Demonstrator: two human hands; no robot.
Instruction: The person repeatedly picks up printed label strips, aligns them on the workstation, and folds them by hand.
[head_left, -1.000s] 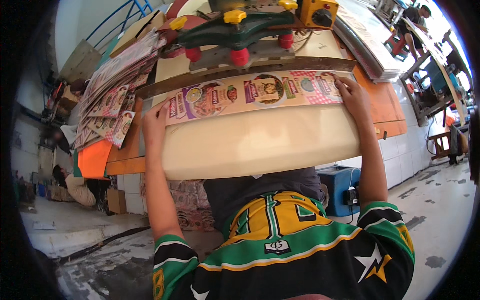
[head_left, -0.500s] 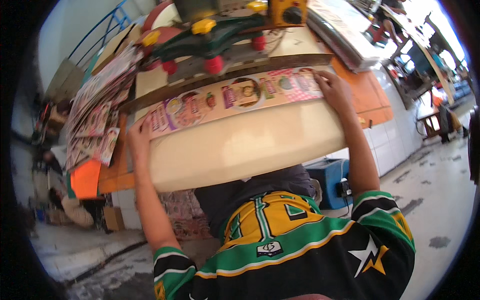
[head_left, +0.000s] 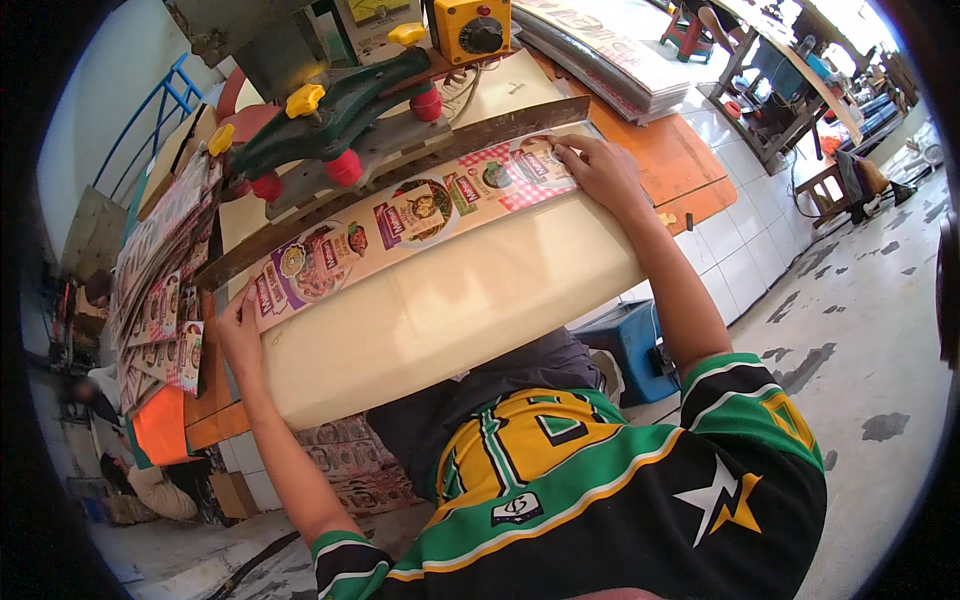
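Note:
A long printed strip (head_left: 410,215) with food pictures lies flat on a cream sheet-covered work surface (head_left: 440,300), its far edge along a metal bar (head_left: 390,180). My left hand (head_left: 240,338) pinches the strip's left end, fingers closed at its edge. At the other end my right hand (head_left: 600,170) grips the corner, thumb and fingers closed on it. Beyond the bar stands a machine head with a dark green clamp frame (head_left: 340,125), yellow knobs (head_left: 305,100) and red rubber feet (head_left: 343,170).
Stacked printed sheets (head_left: 150,290) lean at the left, above an orange card (head_left: 162,425). More flat sheets (head_left: 610,50) are piled at the back right on the orange table (head_left: 690,180). A yellow control box (head_left: 474,30) sits behind. A blue bin (head_left: 630,345) stands below right.
My view has turned and shifted, so the machine and table appear further left and tilted. Both hands keep their hold on the strip's ends.

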